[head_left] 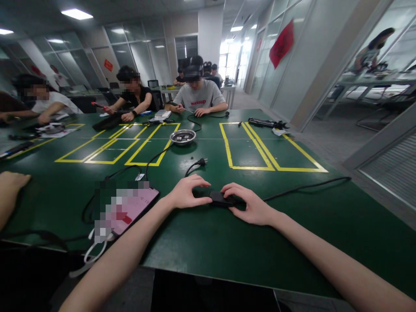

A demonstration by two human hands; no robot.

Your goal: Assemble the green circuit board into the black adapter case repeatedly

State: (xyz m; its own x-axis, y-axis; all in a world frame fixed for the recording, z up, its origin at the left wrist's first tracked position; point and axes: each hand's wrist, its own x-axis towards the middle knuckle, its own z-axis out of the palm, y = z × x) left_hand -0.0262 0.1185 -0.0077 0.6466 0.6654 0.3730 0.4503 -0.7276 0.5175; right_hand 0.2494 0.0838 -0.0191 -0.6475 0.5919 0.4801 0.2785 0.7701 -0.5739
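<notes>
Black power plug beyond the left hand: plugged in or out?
Out: the black power plug lies on the green table, in no socket.

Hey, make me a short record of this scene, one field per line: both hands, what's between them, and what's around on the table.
Left hand: at the left end of the black box, fingers and thumb apart; grip unclear
Right hand: holds the box's right end
Beyond hands: plug
Left of hands: phone, white cable at its near end
Farther: bowl holding small parts
Surface: green table, yellow tape
Across: seated people
</notes>
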